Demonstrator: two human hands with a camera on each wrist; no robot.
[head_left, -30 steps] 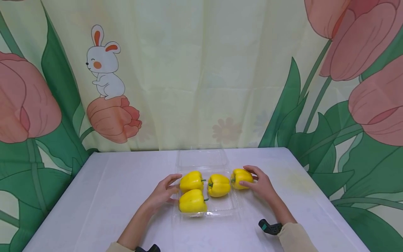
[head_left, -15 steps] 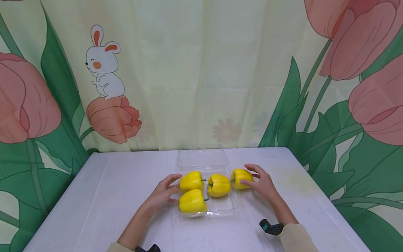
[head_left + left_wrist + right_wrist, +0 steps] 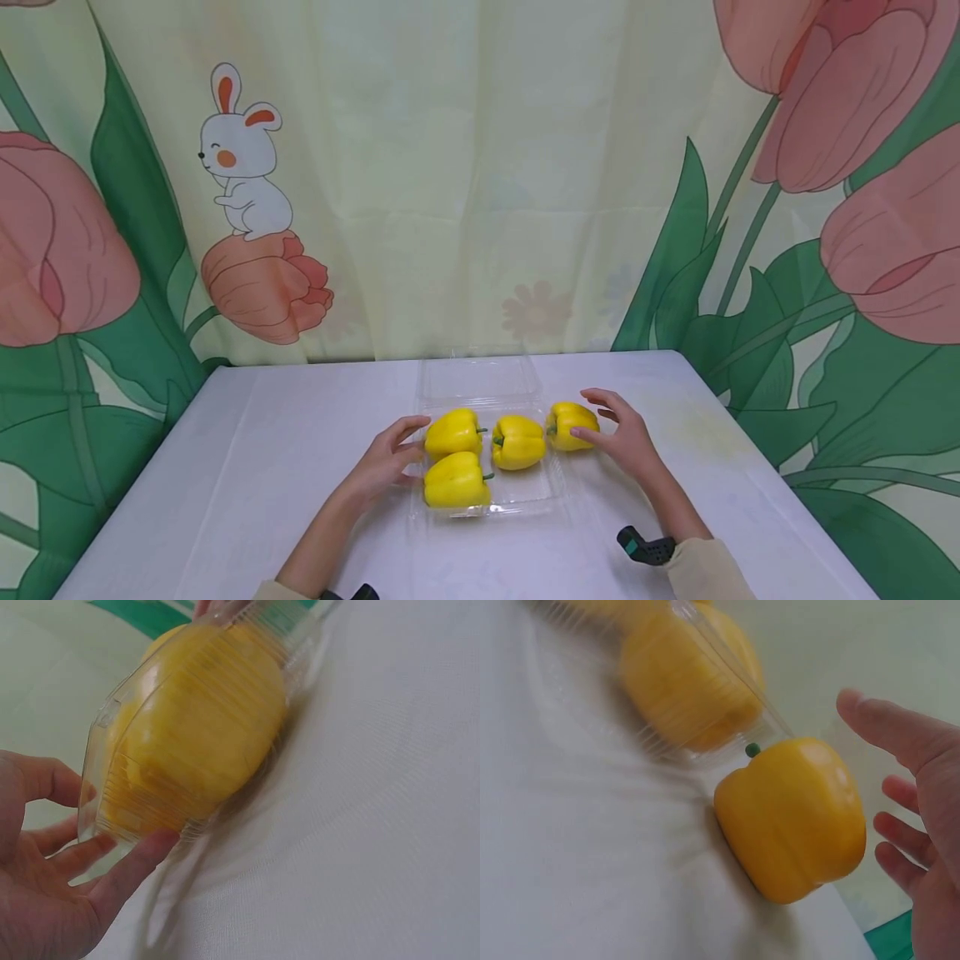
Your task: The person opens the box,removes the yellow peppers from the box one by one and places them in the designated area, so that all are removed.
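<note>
Clock centred on the clear plastic clamshell container [image 3: 522, 493], 12 = far table edge. Hands well apart from each other, one either side of it. Left hand [image 3: 381, 463] at 9 o'clock, fingers spread, tips against the container's side wall; left wrist view confirms contact. Right hand [image 3: 627, 439] at 2 to 3 o'clock, fingers and thumb spread around the loose yellow bell pepper [image 3: 573, 427]; right wrist view shows a gap, so not gripping. That pepper sits at 2 o'clock, outside the container, on its side on the white tablecloth [image 3: 285, 433], stem towards 9. Just beside the wall; can't tell if touching. Three more inside, all on their sides: upper-left pepper [image 3: 452, 432] at 10, stem towards 3; lower-left pepper [image 3: 456, 481] at 8, stem also towards 3; right-hand pepper [image 3: 520, 443] at 2, stem towards 9. Clear lid [image 3: 480, 379] lies back at 12. Behind it, curtain [image 3: 420, 167] printed with tulips, plus a rabbit [image 3: 251, 175] at 10 to 11. Beige sleeves [image 3: 707, 571] both arms, black device [image 3: 647, 547] on right wrist.
</note>
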